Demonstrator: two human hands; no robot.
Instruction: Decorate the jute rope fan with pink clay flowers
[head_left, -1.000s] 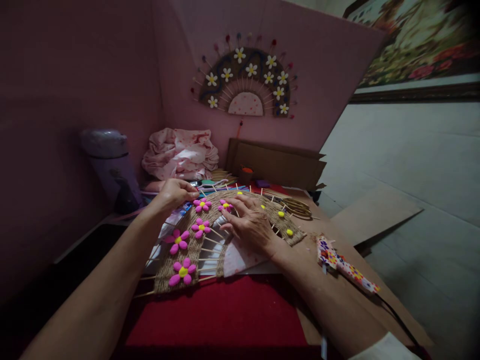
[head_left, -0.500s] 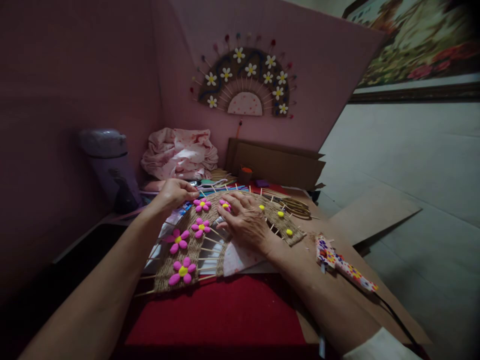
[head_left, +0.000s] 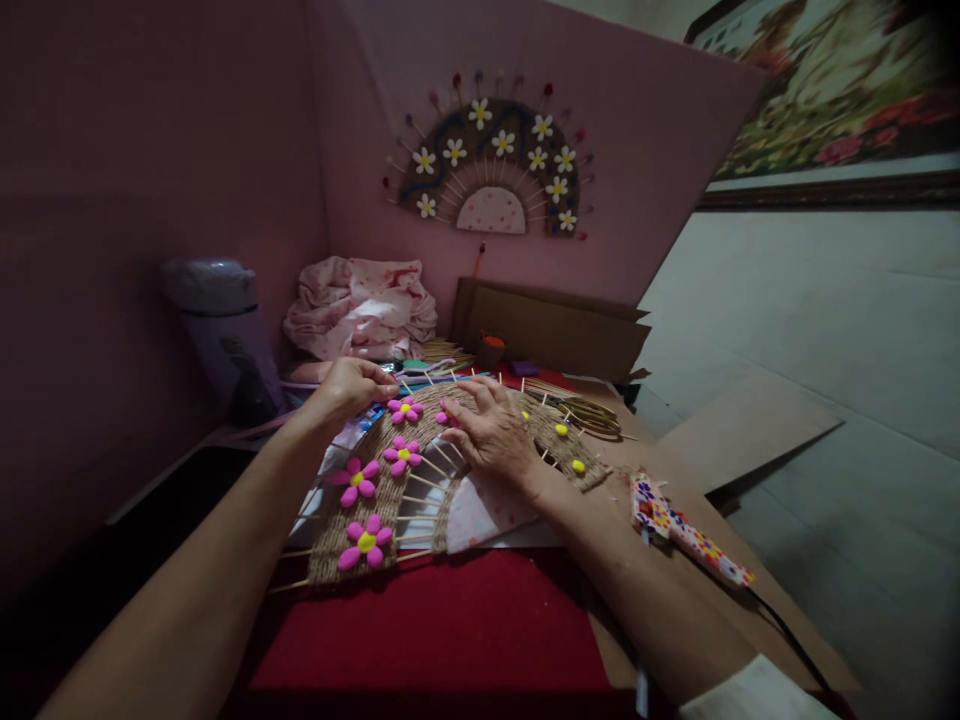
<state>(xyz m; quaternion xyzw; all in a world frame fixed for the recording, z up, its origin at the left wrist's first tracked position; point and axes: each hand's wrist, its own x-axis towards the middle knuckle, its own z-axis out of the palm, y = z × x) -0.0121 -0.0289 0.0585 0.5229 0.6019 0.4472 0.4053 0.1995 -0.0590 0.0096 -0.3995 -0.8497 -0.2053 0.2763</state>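
Note:
A half-round woven twine fan [head_left: 345, 545] with thin sticks lies before me, with pink flowers [head_left: 357, 482] with yellow centres on its left part. Yellow dots [head_left: 561, 430] show on the right part, without petals. My left hand [head_left: 356, 388] is closed in a pinch at the fan's upper left outer edge, beside a pink flower. My right hand [head_left: 495, 430] rests over the top of the fan with thumb and fingers apart. It partly covers another pink flower [head_left: 445, 414]. A pale spotted cloth half-circle [head_left: 480, 515] forms the fan's inner part.
Right of the fan lie scissors [head_left: 592, 415] and a flower-patterned glue gun [head_left: 675, 530] with a black cord. Behind stand cardboard pieces [head_left: 547, 325], crumpled pink cloth [head_left: 360, 305] and a purple tumbler [head_left: 217, 335]. A finished daisy fan [head_left: 491, 160] hangs on the pink panel.
My right hand has shifted slightly right, its fingers lifting and spreading from the flower under them. My left hand keeps its place at the fan's edge.

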